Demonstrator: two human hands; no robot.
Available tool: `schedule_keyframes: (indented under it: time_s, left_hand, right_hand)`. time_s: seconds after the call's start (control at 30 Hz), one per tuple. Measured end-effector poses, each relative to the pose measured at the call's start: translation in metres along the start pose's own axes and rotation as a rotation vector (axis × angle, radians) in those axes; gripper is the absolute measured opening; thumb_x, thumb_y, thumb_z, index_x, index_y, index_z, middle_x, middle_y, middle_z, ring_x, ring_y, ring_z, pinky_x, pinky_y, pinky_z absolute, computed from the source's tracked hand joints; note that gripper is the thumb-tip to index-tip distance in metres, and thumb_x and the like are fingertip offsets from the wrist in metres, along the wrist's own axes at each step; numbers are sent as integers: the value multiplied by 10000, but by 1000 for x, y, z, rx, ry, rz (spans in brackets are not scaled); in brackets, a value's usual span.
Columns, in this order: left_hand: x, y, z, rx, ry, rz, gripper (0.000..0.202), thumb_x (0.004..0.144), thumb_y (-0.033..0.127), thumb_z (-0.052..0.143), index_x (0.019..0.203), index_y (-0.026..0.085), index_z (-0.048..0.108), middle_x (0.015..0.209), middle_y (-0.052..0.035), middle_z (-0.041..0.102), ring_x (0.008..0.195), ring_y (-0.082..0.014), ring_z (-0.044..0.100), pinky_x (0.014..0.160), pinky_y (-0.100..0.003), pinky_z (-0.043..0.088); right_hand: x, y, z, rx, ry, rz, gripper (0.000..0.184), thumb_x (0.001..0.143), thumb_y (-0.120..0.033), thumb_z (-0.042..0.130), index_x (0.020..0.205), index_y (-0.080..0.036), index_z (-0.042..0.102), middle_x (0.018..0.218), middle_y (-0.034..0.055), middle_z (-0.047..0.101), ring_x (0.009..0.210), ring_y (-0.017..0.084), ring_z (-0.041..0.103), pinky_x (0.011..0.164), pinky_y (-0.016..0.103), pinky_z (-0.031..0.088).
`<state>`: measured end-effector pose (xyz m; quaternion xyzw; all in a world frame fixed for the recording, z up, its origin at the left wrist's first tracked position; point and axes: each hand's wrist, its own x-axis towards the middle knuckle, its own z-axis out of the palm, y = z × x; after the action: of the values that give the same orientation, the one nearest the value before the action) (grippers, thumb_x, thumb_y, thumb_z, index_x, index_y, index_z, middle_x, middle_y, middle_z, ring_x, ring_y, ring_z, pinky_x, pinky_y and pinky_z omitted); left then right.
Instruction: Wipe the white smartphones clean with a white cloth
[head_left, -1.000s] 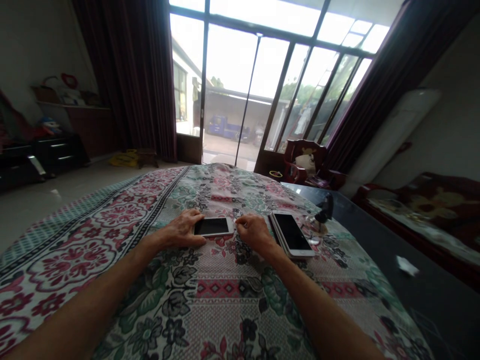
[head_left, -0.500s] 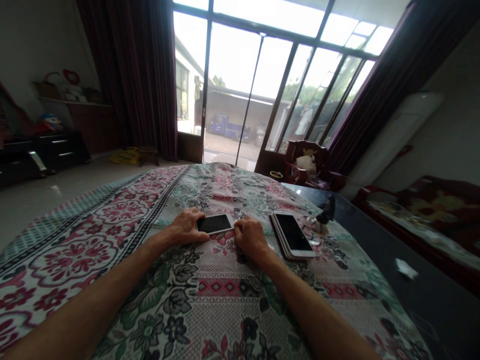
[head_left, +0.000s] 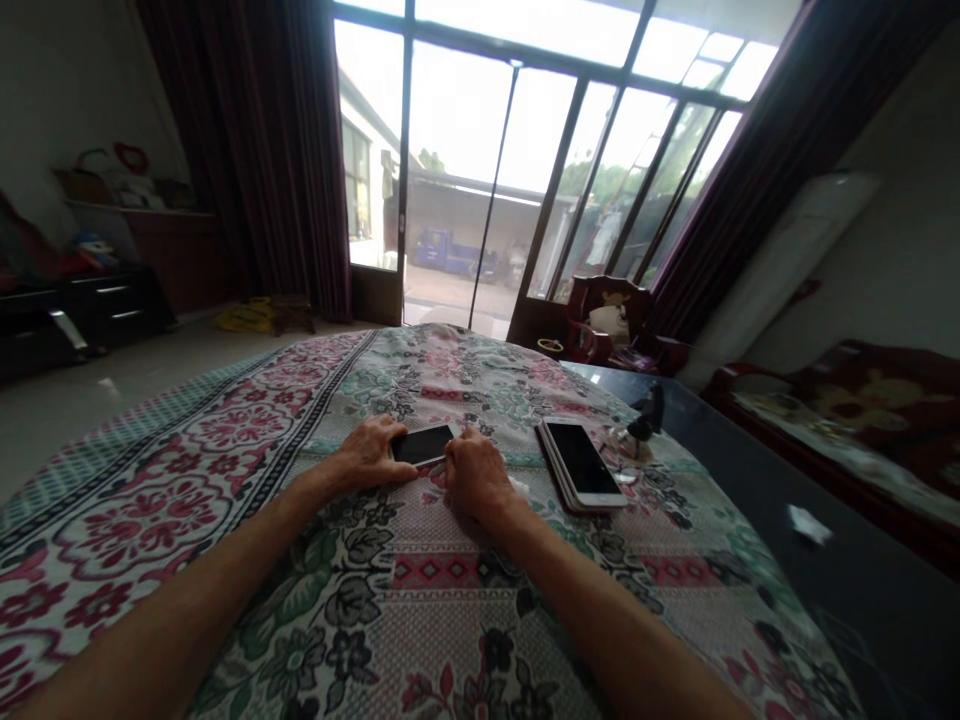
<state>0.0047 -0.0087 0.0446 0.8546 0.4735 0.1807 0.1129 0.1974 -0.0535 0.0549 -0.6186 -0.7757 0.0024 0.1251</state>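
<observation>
The smaller phone point(head_left: 421, 447) is located at the cloth-covered desk point(head_left: 465, 650), between both hands. Its left end is pinched by the fingers of the left hand point(head_left: 375, 452); those of the right hand point(head_left: 476, 475) are curled at its right end — grip there cannot be told. Handling is judged unfinished — phone not yet released. The larger phone point(head_left: 583, 460) lies apart, untouched.

Our left hand point(head_left: 367, 452) curves, thumb point(head_left: 403, 470) parted from fingers point(head_left: 388, 426); near it, our right hand point(head_left: 477, 474) curls inward.
</observation>
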Motion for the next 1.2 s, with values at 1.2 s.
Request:
schedule_keyframes:
  time_s: [1.2]
  left_hand:
    - [0,-5,3,-39,-9,17,512,674,519,677,1060,185,634,1014,-99,596,972,-272,548,864,-366,439]
  right_hand:
    - [16,40,1,-26,85,12,282,951,-214,433,877,-164,701,984,99,604,899,174,566,757,253,394]
